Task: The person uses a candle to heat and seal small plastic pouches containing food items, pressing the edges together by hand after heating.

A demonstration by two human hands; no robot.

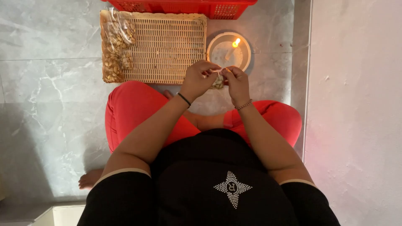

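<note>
clear small plastic packet of nuts (218, 80) is pinched at its top between left hand (197, 79) and right hand (237, 82), both closed, candle dish (229, 52) just beyond.

Grey marble-look floor (46, 83), polished and faintly glossy, fills the left of the frame; the wall (356, 104) on the right is matt painted plaster, slightly rough. At top centre lies a cream tray (167, 50) of woven slats, matt, looking like plastic or cane. On its left edge sits a clear, shiny plastic bag (117, 46) of pale nuts. Above it, a red basket (188, 7) of perforated, moulded plastic. The dish (229, 52) with a lit candle looks smooth and matt. Red trousers (130, 113) are soft cloth; the black shirt (217, 175) carries a studded, glittering star. A black band circles the left hand (199, 79) wrist, a beaded bracelet the right hand (236, 83).
</note>
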